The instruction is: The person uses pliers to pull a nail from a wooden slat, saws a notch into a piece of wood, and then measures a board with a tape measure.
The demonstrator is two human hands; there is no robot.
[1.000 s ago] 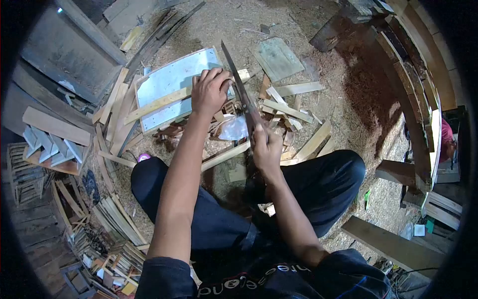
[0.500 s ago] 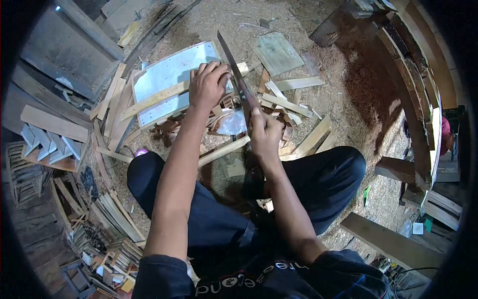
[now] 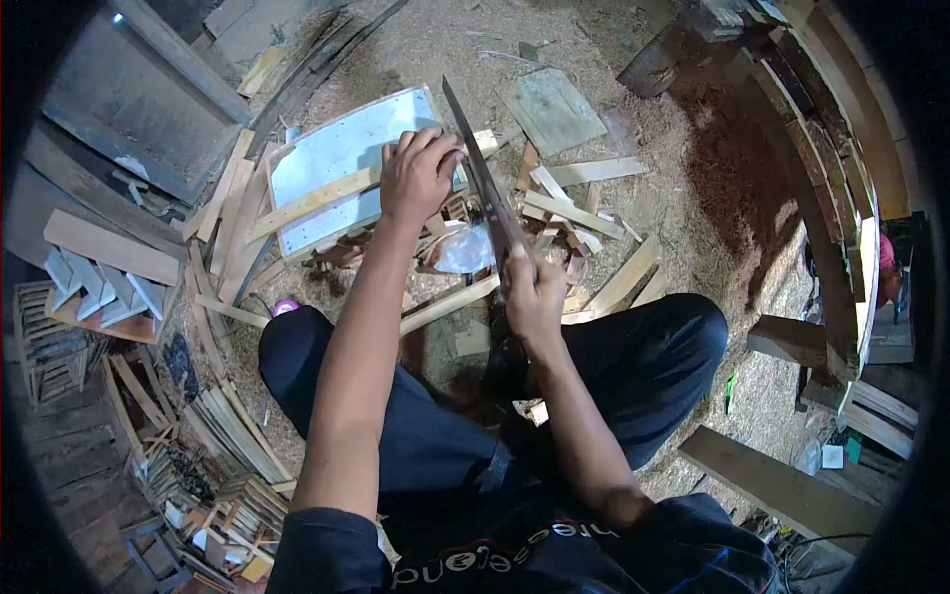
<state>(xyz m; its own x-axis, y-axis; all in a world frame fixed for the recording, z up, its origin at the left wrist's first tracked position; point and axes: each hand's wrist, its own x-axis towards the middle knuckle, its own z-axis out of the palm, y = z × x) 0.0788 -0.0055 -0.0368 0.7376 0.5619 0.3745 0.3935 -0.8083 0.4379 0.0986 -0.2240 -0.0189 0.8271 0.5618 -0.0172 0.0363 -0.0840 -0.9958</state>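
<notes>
The R hand, nearer of the two, was clenched round the handle end of a saw, whose long axis ran fwd & slightly L, tip pointing away. Just L of this grip, clear plastic lay among wood scraps. The L hand, farther fwd, lay over a wooden strip, fingers bent; whether it clasped or merely pressed the strip could not be told. The strip's long axis sloped from near L to far R, approx. crosswise to the saw; its R end showed just past the saw's R side, w/ the L hand close on the L side, nearest the crossing. Contact betw. saw & strip was unclear. The strip crossed a pale board; farther off, to the R, lay a greenish panel.
</notes>
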